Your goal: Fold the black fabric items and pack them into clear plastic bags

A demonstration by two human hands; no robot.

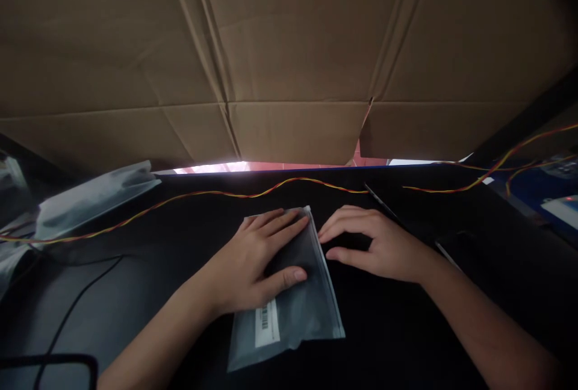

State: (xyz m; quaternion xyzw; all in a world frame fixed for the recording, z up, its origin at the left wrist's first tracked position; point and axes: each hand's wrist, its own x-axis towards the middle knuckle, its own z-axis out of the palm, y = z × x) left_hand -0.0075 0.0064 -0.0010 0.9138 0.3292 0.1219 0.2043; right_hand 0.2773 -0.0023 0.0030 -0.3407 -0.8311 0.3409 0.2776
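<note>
A clear plastic zip bag (307, 312) lies on the black table, with a white barcode label (267, 325) on its lower left part. My left hand (266, 254) rests flat on the bag, its fingers stretched out and its thumb spread. At the bag's right edge runs the zip strip (326, 275). Beside that strip is my right hand (365, 242), fingers curved and thumb held apart from them. Its fingertips are at or just by the strip; whether they touch it I cannot tell.
Behind the table hangs a large cardboard sheet (293, 47). A twisted red and yellow wire (198, 193) crosses the table's far side. Another plastic bag (90, 197) lies at the left, near a black cable (81, 300). A thin dark flat object (382, 202) lies behind my right hand.
</note>
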